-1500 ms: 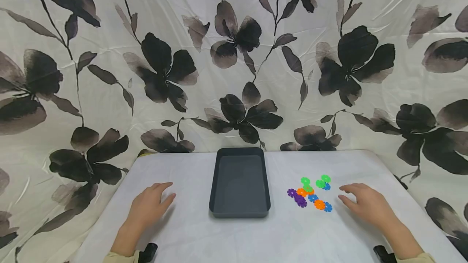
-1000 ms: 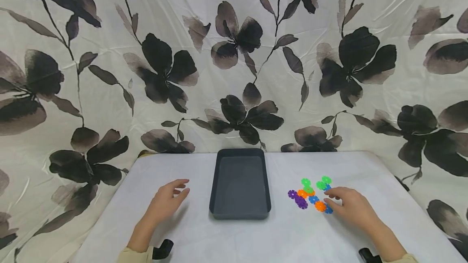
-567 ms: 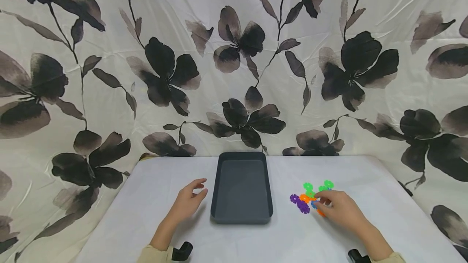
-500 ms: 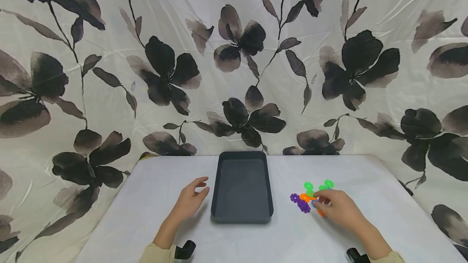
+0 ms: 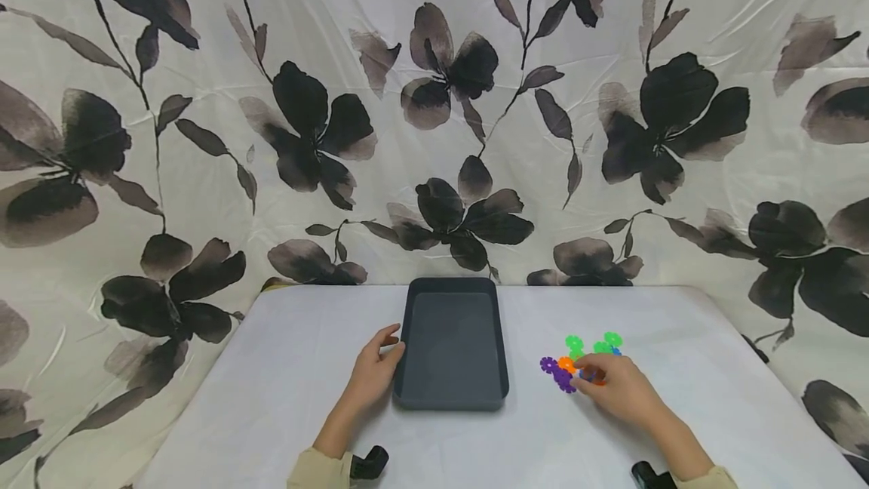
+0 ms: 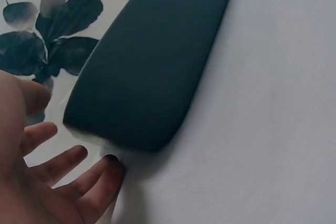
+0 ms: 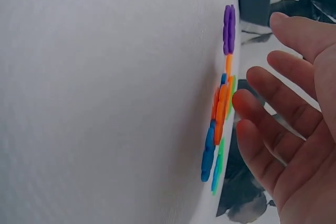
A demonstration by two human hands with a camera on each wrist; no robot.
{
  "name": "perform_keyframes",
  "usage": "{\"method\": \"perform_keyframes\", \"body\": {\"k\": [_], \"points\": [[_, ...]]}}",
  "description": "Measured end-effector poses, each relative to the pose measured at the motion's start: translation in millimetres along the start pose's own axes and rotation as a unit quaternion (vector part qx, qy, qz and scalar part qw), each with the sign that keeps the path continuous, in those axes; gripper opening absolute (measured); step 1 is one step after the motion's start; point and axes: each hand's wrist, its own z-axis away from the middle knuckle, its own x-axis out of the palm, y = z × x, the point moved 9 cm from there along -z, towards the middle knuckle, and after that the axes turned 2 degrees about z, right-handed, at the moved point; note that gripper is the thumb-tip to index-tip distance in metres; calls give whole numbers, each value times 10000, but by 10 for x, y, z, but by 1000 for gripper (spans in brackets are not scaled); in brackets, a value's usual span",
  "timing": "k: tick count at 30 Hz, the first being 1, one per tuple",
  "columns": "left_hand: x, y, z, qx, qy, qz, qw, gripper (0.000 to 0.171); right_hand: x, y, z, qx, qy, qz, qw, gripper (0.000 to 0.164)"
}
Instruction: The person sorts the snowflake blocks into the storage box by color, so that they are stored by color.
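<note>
A dark grey rectangular tray (image 5: 451,353) lies near the middle of the white table. My left hand (image 5: 370,377) is at its left edge, fingertips right by the rim. In the left wrist view those loosely bent fingers (image 6: 100,187) sit close to one end of the tray (image 6: 147,61), gripping nothing. My right hand (image 5: 623,391) hovers over a group of small flower-shaped plastic discs, hiding some of them. Purple discs (image 5: 563,379), green discs (image 5: 574,342) and an orange disc (image 5: 566,364) show around it. The right wrist view has relaxed, spread fingers (image 7: 262,114) beside blue discs (image 7: 208,153), holding none.
White cloth (image 5: 516,444) covers the table. Behind it hangs a curtain (image 5: 543,142) printed with dark flowers. A black wrist device (image 5: 370,463) is on the left wrist, and another black device (image 5: 652,475) is on the right.
My left hand has moved right and forward to the tray's edge. The right hand has travelled left, from beside the discs to over them. Tray and discs look unmoved.
</note>
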Motion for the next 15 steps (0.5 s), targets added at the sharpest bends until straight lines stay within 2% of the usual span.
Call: {"method": "perform_keyframes", "body": {"k": [5, 15], "points": [[58, -2, 23, -75, 13, 78, 9999, 44, 51, -8, -21, 163, -2, -277, 9995, 29], [129, -62, 61, -185, -7, 32, 9998, 43, 79, 10, -45, 841, 199, -556, 9947, 30]]}}
